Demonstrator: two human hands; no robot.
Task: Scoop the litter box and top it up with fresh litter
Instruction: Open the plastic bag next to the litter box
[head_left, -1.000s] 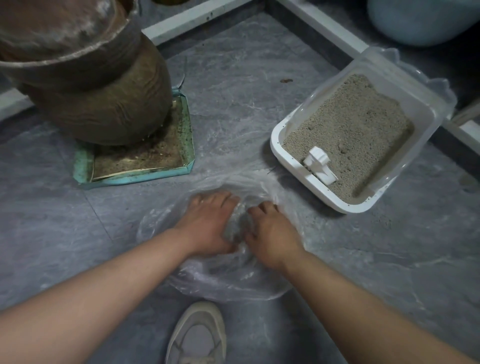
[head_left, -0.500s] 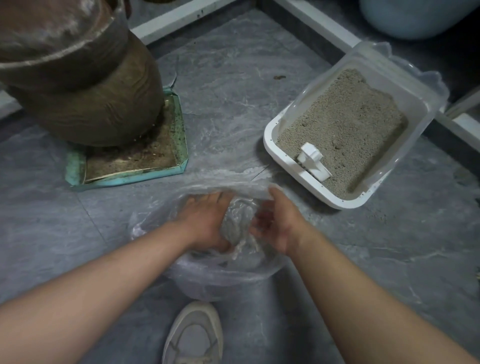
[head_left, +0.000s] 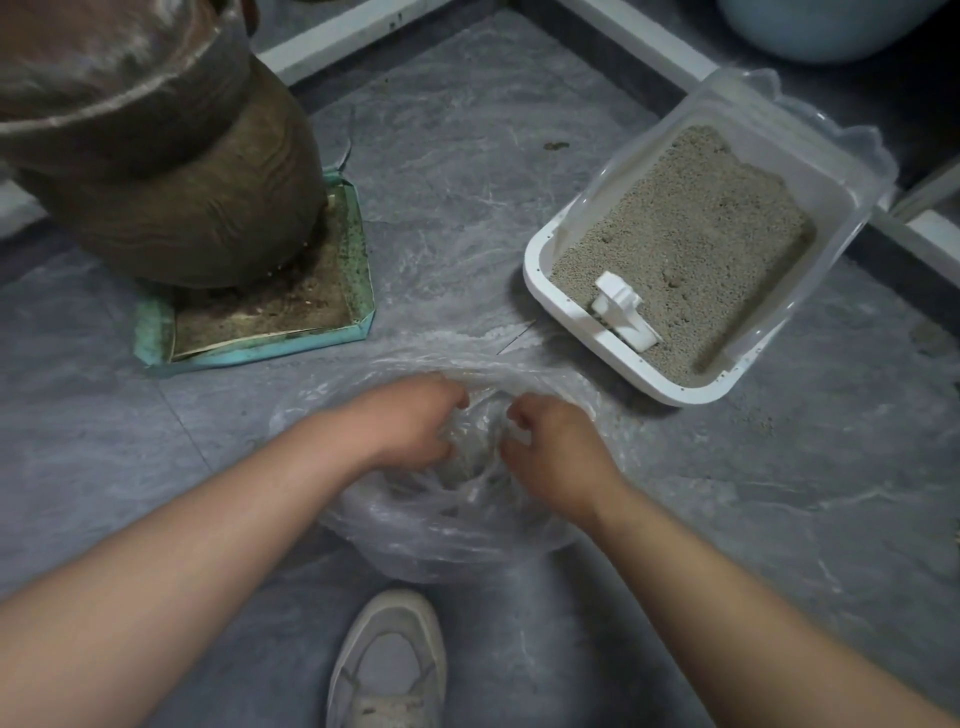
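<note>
A clear plastic bag (head_left: 447, 540) lies on the grey floor in front of me, with grey litter clumps showing through it between my hands. My left hand (head_left: 410, 421) grips the bag's film with curled fingers. My right hand (head_left: 556, 452), just to its right, also pinches the film with curled fingers. The white litter box (head_left: 566, 306) sits to the upper right, filled with grey-beige litter (head_left: 685, 228). A white scoop (head_left: 623, 312) rests in the litter near the box's front rim. A clear liner rises along the box's far walls.
A large brown ceramic pot (head_left: 171, 171) stands on a dirty teal tray (head_left: 260, 343) at the left. My white shoe (head_left: 389, 665) is at the bottom centre. White floor trim (head_left: 649, 47) runs behind the box. A pale blue rounded object (head_left: 831, 26) is at the top right.
Both hands went from lying flat on the bag to curling and gathering its film. My right hand lifted and turned, then closed its fingers on the plastic.
</note>
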